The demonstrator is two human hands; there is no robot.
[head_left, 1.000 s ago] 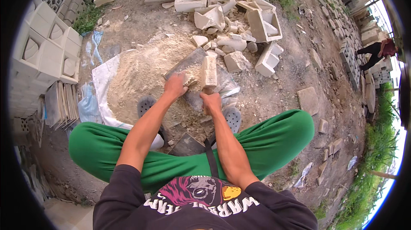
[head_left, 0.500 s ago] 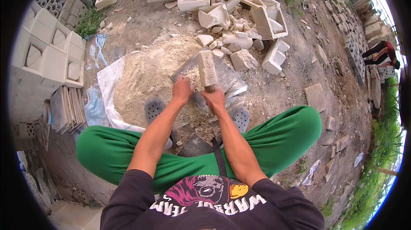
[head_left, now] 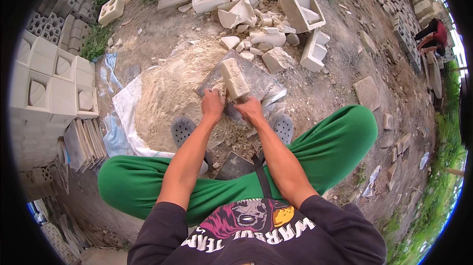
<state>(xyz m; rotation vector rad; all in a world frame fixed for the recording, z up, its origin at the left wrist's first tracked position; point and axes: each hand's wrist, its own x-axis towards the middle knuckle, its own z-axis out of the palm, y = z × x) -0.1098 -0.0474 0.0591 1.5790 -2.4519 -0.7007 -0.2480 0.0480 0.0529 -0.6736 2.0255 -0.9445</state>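
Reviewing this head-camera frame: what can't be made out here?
- Handle of the pale block-headed tool: hidden by left hand and right hand.
- Dark slab: near edge covered by the hands.
- Person at far right: too small, warped at the fisheye rim.
- Stacked moulded blocks: cut off by the dark rim.

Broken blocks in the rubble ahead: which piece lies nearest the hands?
The angular pale chunk just right of the grey slab, beyond the right hand; the other pieces lie farther back.

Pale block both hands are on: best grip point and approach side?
Grip the pale block at its near, lower end, coming from the person's side, probably one hand per long face. It stands tilted on the grey slab, far end raised; left hand and right hand already flank that end.
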